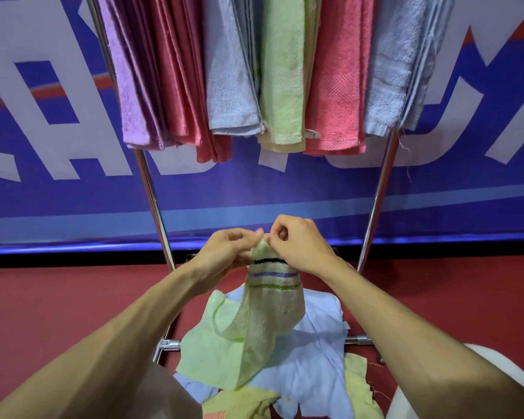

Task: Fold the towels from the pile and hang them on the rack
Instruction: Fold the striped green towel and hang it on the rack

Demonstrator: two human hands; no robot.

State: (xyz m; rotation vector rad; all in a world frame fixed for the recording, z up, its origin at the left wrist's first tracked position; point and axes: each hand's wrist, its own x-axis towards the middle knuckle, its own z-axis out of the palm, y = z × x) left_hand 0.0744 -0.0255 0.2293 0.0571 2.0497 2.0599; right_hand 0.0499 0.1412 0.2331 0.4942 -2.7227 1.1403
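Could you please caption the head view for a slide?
Left hand and right hand pinch the striped towel by its top, above the pile, before the rack.

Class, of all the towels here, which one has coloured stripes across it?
The pale green towel held by the left hand and right hand: black, purple and green stripes cross it. The other towels show none.

Striped towel (270, 300): thin matt terry cloth. Rack (375, 201): shiny smooth metal tubing. Hung towels (336, 74): fuzzy cotton.

Head-worn wide-angle camera looks forward and down at close range; pile (315, 343) at 6 o'clock, rack (149, 189) at 12.
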